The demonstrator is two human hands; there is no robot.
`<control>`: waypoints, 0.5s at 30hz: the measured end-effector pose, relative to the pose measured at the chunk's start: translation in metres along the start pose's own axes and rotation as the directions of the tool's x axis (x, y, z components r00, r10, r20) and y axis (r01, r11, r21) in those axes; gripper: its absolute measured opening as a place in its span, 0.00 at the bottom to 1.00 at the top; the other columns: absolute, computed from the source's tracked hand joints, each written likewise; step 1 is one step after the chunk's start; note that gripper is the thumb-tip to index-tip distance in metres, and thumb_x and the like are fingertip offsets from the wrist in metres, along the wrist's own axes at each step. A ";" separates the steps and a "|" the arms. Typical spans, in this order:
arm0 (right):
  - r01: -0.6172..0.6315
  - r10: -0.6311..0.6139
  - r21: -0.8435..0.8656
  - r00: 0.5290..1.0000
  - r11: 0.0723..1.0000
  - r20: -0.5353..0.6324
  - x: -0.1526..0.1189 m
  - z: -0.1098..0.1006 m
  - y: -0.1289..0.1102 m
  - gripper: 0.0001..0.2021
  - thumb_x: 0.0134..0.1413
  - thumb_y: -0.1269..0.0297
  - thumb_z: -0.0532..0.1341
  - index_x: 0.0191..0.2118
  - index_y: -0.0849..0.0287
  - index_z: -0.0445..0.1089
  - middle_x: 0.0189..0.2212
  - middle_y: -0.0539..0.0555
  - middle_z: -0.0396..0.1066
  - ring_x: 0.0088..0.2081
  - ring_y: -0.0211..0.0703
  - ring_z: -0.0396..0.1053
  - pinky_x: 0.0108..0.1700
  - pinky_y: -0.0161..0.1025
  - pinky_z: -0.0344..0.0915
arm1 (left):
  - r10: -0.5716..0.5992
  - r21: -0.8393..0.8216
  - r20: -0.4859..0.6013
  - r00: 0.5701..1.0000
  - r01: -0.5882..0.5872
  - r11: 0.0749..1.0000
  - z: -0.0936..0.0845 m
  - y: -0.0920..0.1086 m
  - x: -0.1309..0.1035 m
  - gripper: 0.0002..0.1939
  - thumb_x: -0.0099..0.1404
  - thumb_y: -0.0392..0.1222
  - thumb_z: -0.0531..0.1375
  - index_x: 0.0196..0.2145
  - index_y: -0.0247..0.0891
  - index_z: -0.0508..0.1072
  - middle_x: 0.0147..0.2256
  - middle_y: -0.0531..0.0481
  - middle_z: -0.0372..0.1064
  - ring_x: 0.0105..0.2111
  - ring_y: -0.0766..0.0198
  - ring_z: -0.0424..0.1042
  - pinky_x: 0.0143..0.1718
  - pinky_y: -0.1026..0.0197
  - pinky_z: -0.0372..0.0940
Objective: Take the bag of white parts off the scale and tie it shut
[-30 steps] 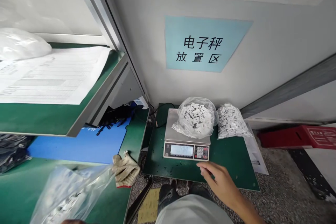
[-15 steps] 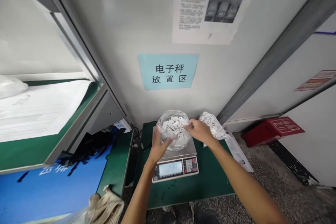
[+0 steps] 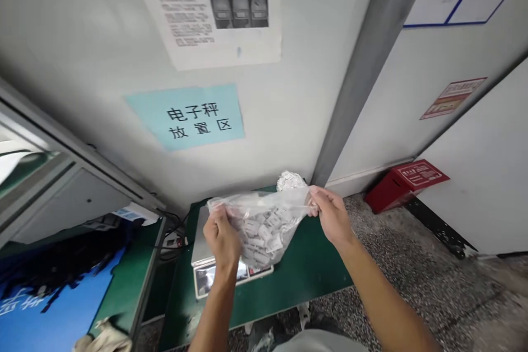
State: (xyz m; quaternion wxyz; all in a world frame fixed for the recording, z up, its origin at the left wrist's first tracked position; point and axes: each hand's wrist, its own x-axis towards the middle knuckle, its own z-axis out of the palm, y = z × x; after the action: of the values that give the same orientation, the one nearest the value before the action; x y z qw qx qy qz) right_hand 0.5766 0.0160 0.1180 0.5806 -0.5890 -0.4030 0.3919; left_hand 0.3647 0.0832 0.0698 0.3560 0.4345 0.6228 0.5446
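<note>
Green worktop (image 3: 313,264) carries a scale (image 3: 202,242). Above it, left hand (image 3: 221,236) and right hand (image 3: 334,214) hold a clear bag of small white parts (image 3: 264,225), fingers pinching its top corners.

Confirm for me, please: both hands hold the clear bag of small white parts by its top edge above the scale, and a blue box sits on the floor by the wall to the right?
Not quite: the box on the floor is red, as the head view shows. The rest holds: the left hand and right hand grip the clear bag over the scale.
</note>
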 end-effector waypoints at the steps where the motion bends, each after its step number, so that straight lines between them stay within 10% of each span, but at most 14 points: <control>1: 0.004 -0.003 0.010 1.000 1.000 -0.026 -0.003 -0.018 0.004 0.22 0.63 0.49 0.56 0.23 0.59 0.60 0.19 0.43 0.57 0.23 0.33 0.60 0.29 0.34 0.62 | -0.034 -0.004 -0.026 0.999 0.034 0.999 0.018 0.000 -0.018 0.26 0.69 0.57 0.48 0.19 0.40 0.61 0.18 0.57 0.56 0.21 0.66 0.57 0.24 0.61 0.54; 8: -0.042 0.034 -0.039 0.980 0.998 -0.195 -0.035 -0.106 0.104 0.23 0.64 0.49 0.55 0.23 0.59 0.59 0.19 0.42 0.54 0.21 0.32 0.56 0.27 0.33 0.58 | -0.236 0.017 0.067 0.969 0.235 0.972 0.112 -0.078 -0.140 0.25 0.68 0.59 0.51 0.20 0.40 0.58 0.19 0.60 0.50 0.19 0.69 0.53 0.25 0.62 0.54; 11: -0.095 0.086 -0.062 0.987 0.994 -0.138 -0.052 -0.146 0.137 0.23 0.64 0.47 0.53 0.24 0.59 0.61 0.19 0.43 0.58 0.22 0.34 0.59 0.30 0.35 0.61 | -0.250 -0.012 0.213 0.944 0.259 0.966 0.117 -0.105 -0.158 0.27 0.65 0.65 0.51 0.22 0.39 0.64 0.21 0.56 0.60 0.23 0.65 0.63 0.31 0.58 0.61; 15: -0.145 0.149 -0.069 0.987 0.987 0.066 -0.059 -0.196 0.146 0.32 0.53 0.31 0.52 0.41 0.59 0.70 0.38 0.55 0.71 0.41 0.45 0.69 0.46 0.46 0.65 | -0.209 -0.114 0.479 0.853 0.297 0.948 0.100 -0.110 -0.156 0.44 0.47 0.79 0.53 0.45 0.39 0.74 0.49 0.39 0.72 0.52 0.44 0.68 0.53 0.48 0.62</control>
State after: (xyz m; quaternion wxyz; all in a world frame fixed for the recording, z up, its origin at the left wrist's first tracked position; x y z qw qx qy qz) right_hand 0.7401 -0.1116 -0.0242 0.5164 -0.6211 -0.3910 0.4412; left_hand 0.4974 -0.0282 -0.0587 0.6007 0.4306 0.5194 0.4290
